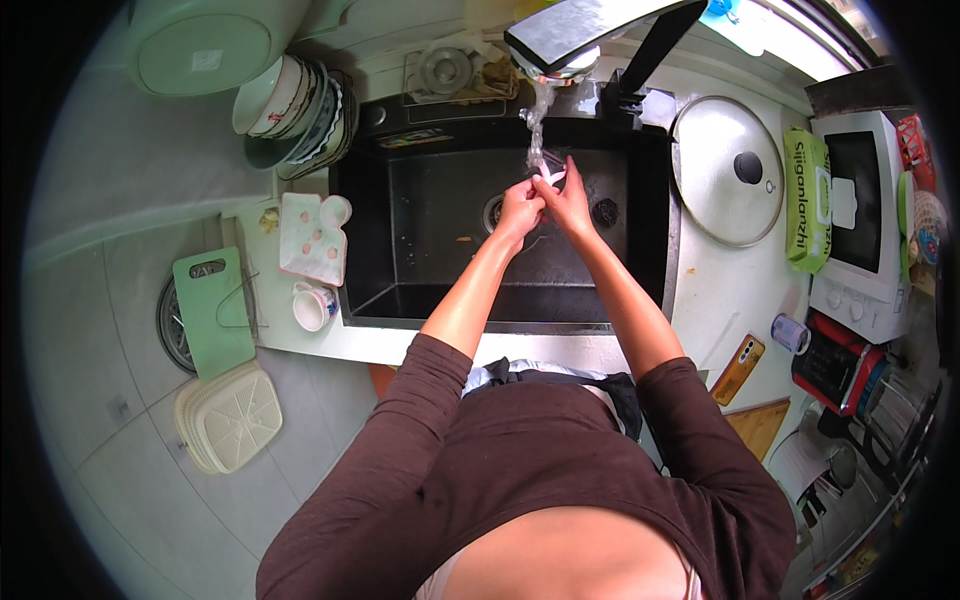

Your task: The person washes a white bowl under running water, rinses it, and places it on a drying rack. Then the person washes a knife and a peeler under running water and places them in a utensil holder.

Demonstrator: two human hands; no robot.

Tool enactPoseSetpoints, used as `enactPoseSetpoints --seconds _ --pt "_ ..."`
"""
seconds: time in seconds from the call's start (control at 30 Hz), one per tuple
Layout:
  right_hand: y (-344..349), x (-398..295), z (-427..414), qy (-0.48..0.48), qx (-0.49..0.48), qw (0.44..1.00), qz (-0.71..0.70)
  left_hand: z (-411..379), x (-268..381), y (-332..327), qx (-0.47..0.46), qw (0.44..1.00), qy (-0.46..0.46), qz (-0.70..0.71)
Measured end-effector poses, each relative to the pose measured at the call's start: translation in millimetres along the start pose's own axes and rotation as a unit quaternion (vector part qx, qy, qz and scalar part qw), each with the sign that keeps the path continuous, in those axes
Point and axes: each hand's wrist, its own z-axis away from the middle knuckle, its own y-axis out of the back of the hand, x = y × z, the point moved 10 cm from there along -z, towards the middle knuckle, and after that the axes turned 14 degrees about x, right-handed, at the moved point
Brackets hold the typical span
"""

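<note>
Over the black sink (480, 259), both my hands meet under the stream of water (537, 124) that runs from the faucet (577, 34). Between the fingertips is a small pale pinkish-white item (553, 175), too small to name for sure. My left hand (520, 212) has its fingers curled in against the item from the left. From the right, my right hand (568, 201) pinches it, thumb and fingers pointing up towards the water. The drain (493, 213) lies just left of my left hand, and a dark scouring pad (605, 213) rests on the sink floor to the right.
Stacked bowls (274, 97) stand left of the sink, above a patterned tray (309, 232) and a mug (313, 307). On the right counter are a glass pot lid (720, 172), a green wipes pack (806, 202), a microwave (859, 210) and a phone (737, 370).
</note>
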Motion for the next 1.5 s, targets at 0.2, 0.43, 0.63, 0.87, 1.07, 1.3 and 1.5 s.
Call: enactPoseSetpoints --seconds 0.2,0.43,0.63,0.87,1.07,1.3,1.5 --pt "-16.7 -18.5 -17.6 -0.059 -0.057 0.994 -0.073 0.3 17.5 10.9 -0.021 0.997 -0.065 0.032" --pt "-29.2 6.7 -31.8 -0.110 -0.050 0.989 -0.080 8.1 25.1 17.9 -0.044 0.997 -0.057 0.032" --pt "33.2 16.5 -41.4 -0.087 0.104 0.988 -0.071 19.6 16.2 35.6 -0.046 0.998 -0.019 0.042" --pt "96.8 -10.8 -48.6 -0.095 0.214 0.960 -0.153 24.2 20.6 40.2 -0.043 0.997 -0.027 0.056" --pt "105.0 -21.7 -49.7 -0.065 0.233 0.956 -0.164 32.0 21.0 36.4 -0.053 0.998 -0.026 0.034" --pt "110.0 -36.2 -50.3 -0.075 0.229 0.961 -0.135 40.3 26.2 46.3 -0.041 0.998 -0.042 0.034" --pt "112.0 -51.5 -48.7 -0.080 0.224 0.968 -0.084 45.7 26.2 43.5 -0.063 0.997 -0.052 0.013"
